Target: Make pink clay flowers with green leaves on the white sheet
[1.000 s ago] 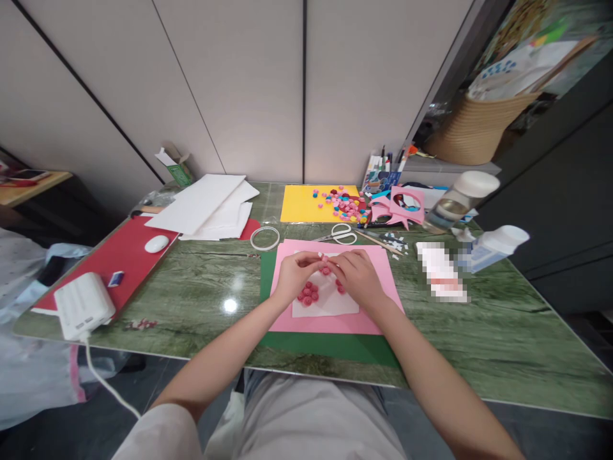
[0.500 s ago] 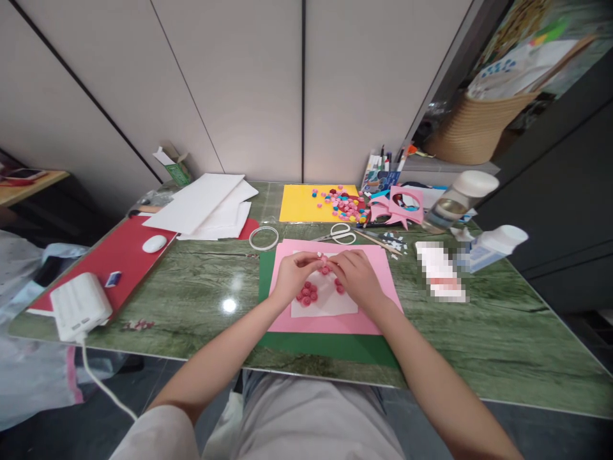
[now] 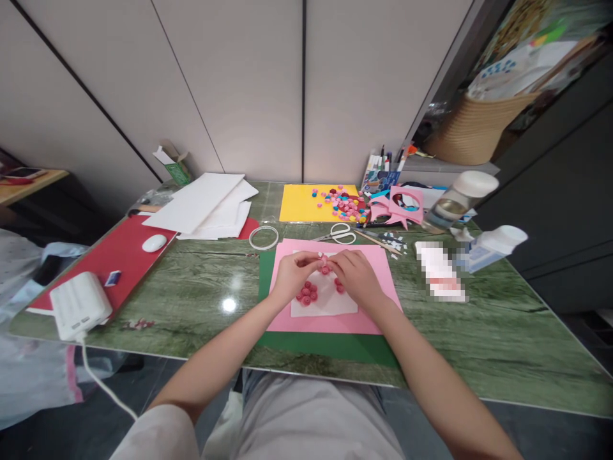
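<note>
My left hand (image 3: pixel 293 276) and my right hand (image 3: pixel 358 278) meet over a white sheet (image 3: pixel 324 308), fingertips closed together on a small pink coiled-paper piece (image 3: pixel 324 260). A tiny white bit shows at the left fingertips. Just below is a pink coil cluster (image 3: pixel 325 270), partly hidden by the fingers. Beside my left hand a round cluster of dark pink paper coils (image 3: pixel 306 294) sits on the white sheet. Another dark pink cluster (image 3: pixel 339 285) is half covered by my right hand. Under the white sheet lie pink paper (image 3: pixel 282 324) and green paper (image 3: pixel 330 346).
Behind the papers are scissors (image 3: pixel 342 234), a roll of tape (image 3: pixel 263 238), and yellow paper (image 3: pixel 299 204) with many loose coloured coils (image 3: pixel 347 206). Bottles (image 3: pixel 495 248) stand at right. White sheets (image 3: pixel 201 201), a mouse (image 3: pixel 154 243) and a white power bank (image 3: pixel 80 306) are at left.
</note>
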Available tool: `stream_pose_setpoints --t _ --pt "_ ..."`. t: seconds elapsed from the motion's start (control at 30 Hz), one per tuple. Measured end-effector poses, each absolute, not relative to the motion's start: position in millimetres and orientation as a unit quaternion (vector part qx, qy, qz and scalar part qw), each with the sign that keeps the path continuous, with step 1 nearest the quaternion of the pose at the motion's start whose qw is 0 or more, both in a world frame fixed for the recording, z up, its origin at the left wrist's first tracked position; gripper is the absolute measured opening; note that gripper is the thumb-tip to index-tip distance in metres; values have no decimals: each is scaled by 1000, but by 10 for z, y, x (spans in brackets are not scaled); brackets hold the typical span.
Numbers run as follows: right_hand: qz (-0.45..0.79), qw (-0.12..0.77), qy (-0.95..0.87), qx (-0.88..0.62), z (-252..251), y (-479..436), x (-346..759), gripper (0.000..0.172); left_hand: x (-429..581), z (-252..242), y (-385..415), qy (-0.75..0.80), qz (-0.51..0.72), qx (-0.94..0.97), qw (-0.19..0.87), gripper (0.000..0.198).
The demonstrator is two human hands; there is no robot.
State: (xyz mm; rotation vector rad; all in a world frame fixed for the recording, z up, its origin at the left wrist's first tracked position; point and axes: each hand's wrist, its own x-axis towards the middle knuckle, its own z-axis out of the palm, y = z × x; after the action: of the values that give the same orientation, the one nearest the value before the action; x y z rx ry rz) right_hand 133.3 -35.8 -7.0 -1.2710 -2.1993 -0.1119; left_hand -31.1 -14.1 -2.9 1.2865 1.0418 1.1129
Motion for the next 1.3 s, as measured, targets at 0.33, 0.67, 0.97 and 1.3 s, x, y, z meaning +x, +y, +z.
stream_pose_setpoints --t 0.33,0.67,0.97,1.3 --pt "-58 291 -833 -466 -65 -350 1343 16 -318 -19 -152 451 464 564 513 22" --pt "-68 285 -828 -477 -38 -358 1308 17 -313 -25 -154 452 464 559 519 24" --pt "-74 288 -831 -469 -28 -371 1314 16 -321 -40 -160 444 467 571 509 23" --pt "-79 284 -837 -461 -12 -374 1304 16 -326 -16 -174 460 461 614 446 23"
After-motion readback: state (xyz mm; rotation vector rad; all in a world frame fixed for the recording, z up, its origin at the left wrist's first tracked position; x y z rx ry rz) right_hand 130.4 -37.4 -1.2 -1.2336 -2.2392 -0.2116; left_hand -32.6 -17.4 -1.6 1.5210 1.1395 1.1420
